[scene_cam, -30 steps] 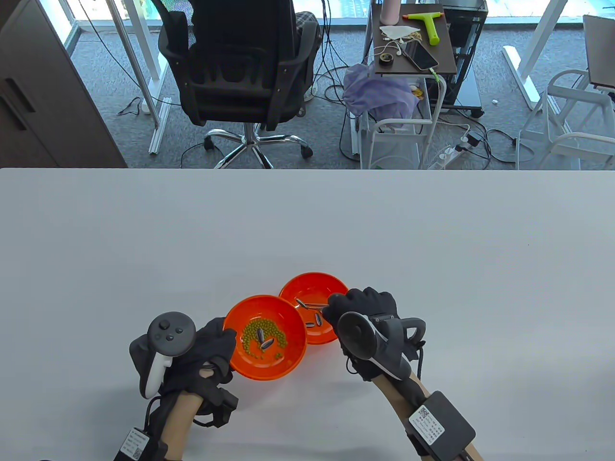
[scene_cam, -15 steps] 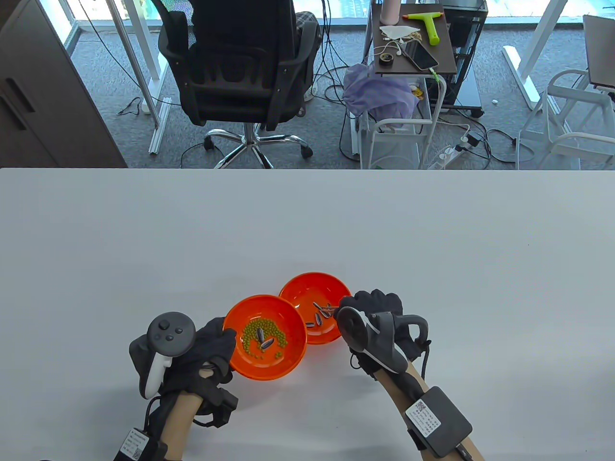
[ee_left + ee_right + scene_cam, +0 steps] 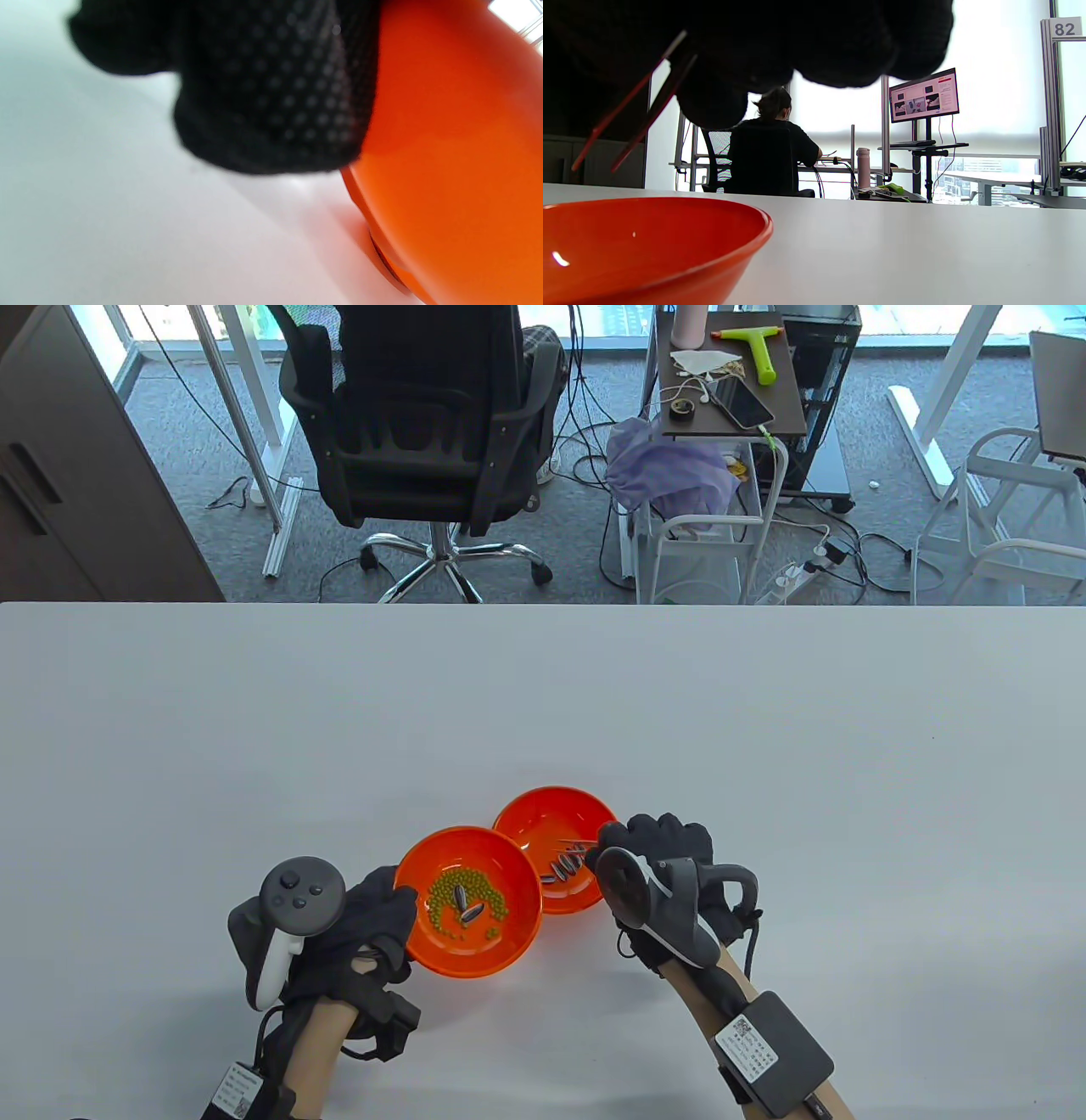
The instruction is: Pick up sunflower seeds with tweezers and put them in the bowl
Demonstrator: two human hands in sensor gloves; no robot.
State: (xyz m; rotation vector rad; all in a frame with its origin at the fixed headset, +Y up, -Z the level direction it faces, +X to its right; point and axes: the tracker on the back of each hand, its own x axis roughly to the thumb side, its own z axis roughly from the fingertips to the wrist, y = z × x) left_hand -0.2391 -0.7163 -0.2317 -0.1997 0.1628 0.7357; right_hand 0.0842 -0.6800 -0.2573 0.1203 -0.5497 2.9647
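Observation:
Two orange bowls touch near the table's front. The left bowl [image 3: 517, 937] holds green beans [image 3: 445, 899] and two sunflower seeds [image 3: 467, 903]. My left hand [image 3: 373, 916] grips its left rim; the fingers [image 3: 271, 84] lie against the bowl's outer wall [image 3: 445, 148]. The right bowl [image 3: 543, 814] holds several sunflower seeds [image 3: 562, 865]. My right hand [image 3: 657, 848] holds thin tweezers [image 3: 573, 846] over that bowl's right side. In the right wrist view the tweezers [image 3: 623, 114] hang above the bowl [image 3: 649, 245] with their tips apart and nothing between them.
The white table [image 3: 764, 729] spreads wide around the bowls. An office chair [image 3: 424, 424] and a small cart [image 3: 730, 390] with clutter stand on the floor beyond the far edge.
My right hand has drawn back to the right, and the tweezer tips moved from the right bowl's middle to its right side. The left hand and left bowl have not moved.

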